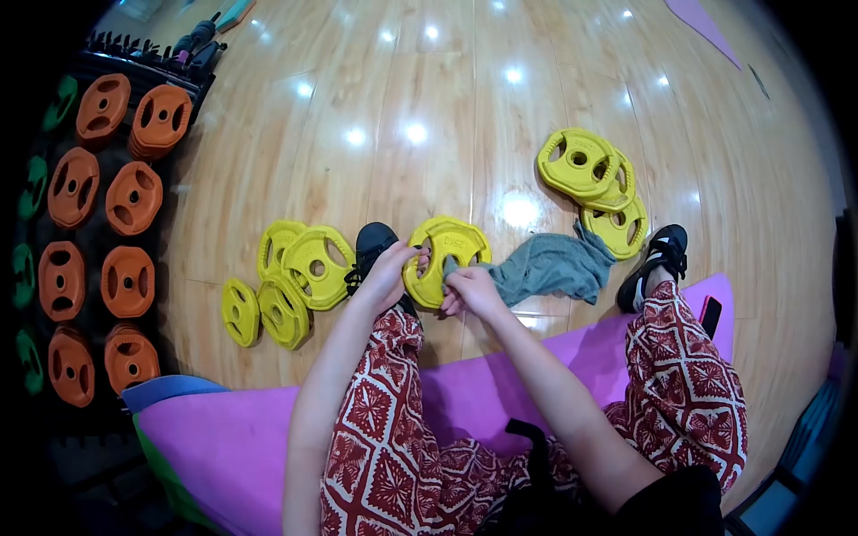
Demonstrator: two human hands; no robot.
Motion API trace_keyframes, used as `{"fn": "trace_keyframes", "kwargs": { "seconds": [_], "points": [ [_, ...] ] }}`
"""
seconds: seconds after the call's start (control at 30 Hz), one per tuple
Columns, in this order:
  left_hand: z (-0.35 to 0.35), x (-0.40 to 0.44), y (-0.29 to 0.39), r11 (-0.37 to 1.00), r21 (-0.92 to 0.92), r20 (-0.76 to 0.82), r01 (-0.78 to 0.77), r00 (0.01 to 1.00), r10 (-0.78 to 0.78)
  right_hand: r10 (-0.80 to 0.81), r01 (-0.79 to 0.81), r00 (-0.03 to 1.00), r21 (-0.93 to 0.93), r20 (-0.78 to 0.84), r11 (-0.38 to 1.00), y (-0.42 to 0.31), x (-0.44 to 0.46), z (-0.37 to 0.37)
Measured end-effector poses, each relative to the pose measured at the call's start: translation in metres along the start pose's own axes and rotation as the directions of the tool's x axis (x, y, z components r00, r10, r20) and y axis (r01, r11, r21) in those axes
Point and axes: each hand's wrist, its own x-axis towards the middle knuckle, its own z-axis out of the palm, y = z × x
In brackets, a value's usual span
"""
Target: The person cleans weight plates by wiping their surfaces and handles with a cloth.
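A yellow weight plate [458, 234] stands tilted on the floor between my feet. My left hand [391, 271] grips its left side, with fingers through the handle slot. In my right hand [472, 290] is a bunched end of a grey cloth [554, 266], pressed near the plate's centre hole. The rest of the cloth trails to the right across the floor, its far end touching a stack of yellow plates [579, 163]. More yellow plates [317, 267] lie overlapping left of my left shoe.
At the left a dark rack holds several orange plates [128, 281] and green plates [25, 277]. I sit on a pink mat [223, 447], with a phone [710, 314] at its right end. Black shoes [374, 246] are on both feet. Wooden floor stretches ahead.
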Motion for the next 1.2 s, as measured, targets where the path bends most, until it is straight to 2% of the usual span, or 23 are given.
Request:
{"fn": "trace_keyframes", "kwargs": {
  "seconds": [0.07, 0.13, 0.2, 0.23, 0.33, 0.4, 0.47, 0.53, 0.77, 0.9, 1.2],
  "points": [
    [0.0, 0.002, -0.001, 1.0, 0.01, -0.011, 0.0, 1.0, 0.0, 0.001, -0.005, 0.991, -0.032, -0.13, 0.999, 0.002, -0.003, -0.018],
    [0.001, 0.001, -0.002, 1.0, -0.004, -0.012, 0.004, 1.0, -0.005, 0.006, -0.006, 0.989, 0.004, -0.15, 1.0, -0.001, -0.005, -0.026],
    [0.001, 0.001, -0.002, 1.0, -0.012, -0.005, -0.002, 1.0, 0.002, -0.012, -0.004, 0.995, -0.158, -0.098, 0.987, -0.004, -0.006, -0.025],
    [0.001, 0.001, -0.002, 1.0, -0.014, 0.002, -0.008, 1.0, 0.008, -0.118, 0.098, 0.992, -0.303, -0.05, 0.948, -0.005, -0.008, -0.019],
    [-0.003, 0.003, -0.005, 0.999, -0.038, 0.03, -0.011, 0.999, 0.013, -0.15, 0.184, 0.976, -0.219, 0.16, 0.958, -0.017, -0.024, 0.016],
    [0.001, 0.002, -0.005, 1.0, -0.01, -0.031, -0.021, 0.999, 0.021, -0.149, 0.21, 0.96, -0.258, 0.236, 0.943, -0.024, -0.022, 0.039],
    [0.002, 0.001, -0.003, 0.999, 0.022, -0.088, -0.034, 0.995, 0.036, -0.196, 0.249, 0.95, -0.211, 0.242, 0.945, -0.016, -0.001, 0.037],
    [-0.001, 0.0, -0.003, 1.0, -0.005, -0.023, -0.005, 1.0, 0.004, 0.018, 0.001, 0.984, -0.106, 0.176, 0.994, -0.018, 0.016, 0.031],
    [0.0, 0.0, -0.004, 1.0, 0.02, -0.016, -0.007, 1.0, 0.008, 0.169, -0.149, 0.977, -0.153, 0.128, 0.977, -0.033, 0.009, 0.029],
    [-0.001, 0.0, -0.003, 1.0, 0.003, 0.031, 0.011, 0.999, -0.011, 0.173, -0.144, 0.979, -0.228, 0.112, 0.963, -0.027, 0.006, 0.021],
    [-0.001, 0.002, -0.004, 1.0, 0.002, -0.019, 0.015, 1.0, -0.014, 0.135, -0.118, 0.99, -0.334, 0.03, 0.935, -0.019, -0.002, 0.013]
  ]
}}
